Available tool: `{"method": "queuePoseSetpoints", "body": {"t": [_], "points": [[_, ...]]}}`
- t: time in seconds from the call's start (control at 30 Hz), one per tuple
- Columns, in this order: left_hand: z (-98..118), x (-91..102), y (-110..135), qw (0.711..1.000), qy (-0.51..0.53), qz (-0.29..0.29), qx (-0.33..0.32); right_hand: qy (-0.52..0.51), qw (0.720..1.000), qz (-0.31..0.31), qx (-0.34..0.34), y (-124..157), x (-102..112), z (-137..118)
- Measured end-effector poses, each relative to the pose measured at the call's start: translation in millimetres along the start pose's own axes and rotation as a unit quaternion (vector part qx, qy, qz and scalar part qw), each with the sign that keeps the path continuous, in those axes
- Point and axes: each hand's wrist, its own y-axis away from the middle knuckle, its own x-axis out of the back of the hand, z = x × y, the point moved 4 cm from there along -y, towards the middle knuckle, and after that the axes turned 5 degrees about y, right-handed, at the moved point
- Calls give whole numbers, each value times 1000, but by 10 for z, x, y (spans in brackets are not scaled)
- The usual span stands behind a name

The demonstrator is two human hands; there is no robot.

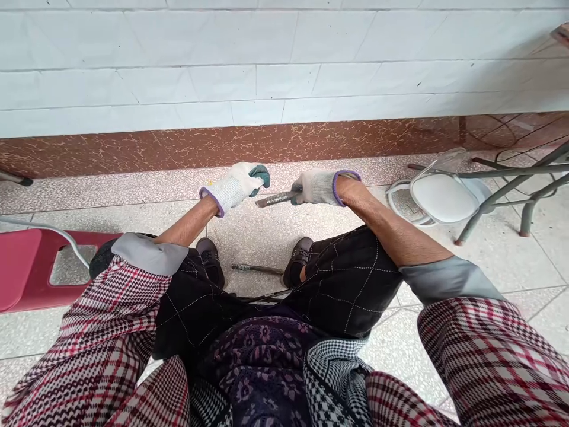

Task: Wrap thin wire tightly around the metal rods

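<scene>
My left hand [243,182], in a white knit glove with green-coated fingers and a purple cuff, is raised near the wall base. Its fingers are curled together; whatever they may pinch is too small to make out. Opposite it, my right hand [315,187], gloved alike, grips one end of a short wire-wrapped rod [278,199]. The rod's bare brownish tip points left, below my left hand and apart from it. On the floor between my shoes lies a second rod [258,269], dark, with a silvery wrapped left end.
At the left is a red plastic stool [26,267] with a pale cable [57,228] over it. To the right stand grey metal legs [511,178] beside a white round-seated object [442,197]. A white tiled wall [275,35] with a brown skirting [249,145] rises ahead.
</scene>
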Motion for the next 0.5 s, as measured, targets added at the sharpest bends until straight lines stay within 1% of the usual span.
{"method": "queuePoseSetpoints", "body": {"t": [0.07,0.1,0.17,0.2,0.23,0.27,0.33,0.37,0.43,0.5], "points": [[-1,6,5,1000,15,8,3,67,996,48,-35,-102,93,21],[-6,1,10,1000,20,6,5,120,988,79,-57,-141,157,23],[-19,-42,32,999,31,-19,7,238,957,144,-88,-172,294,-9],[-26,-76,48,998,39,-38,9,279,940,172,-92,-162,354,-40],[-35,-113,65,997,48,-55,13,289,933,195,-89,-137,403,-75],[-45,-150,79,996,56,-71,18,259,939,212,-79,-100,441,-108],[-68,-200,90,993,70,-89,31,114,968,218,-49,-4,481,-165],[-80,-206,82,993,73,-92,35,39,977,209,-35,45,485,-193],[-95,-166,39,994,75,-77,32,-60,985,163,-8,126,456,-253],[-104,-80,-21,994,84,-57,26,-92,993,76,12,173,359,-298]]}}
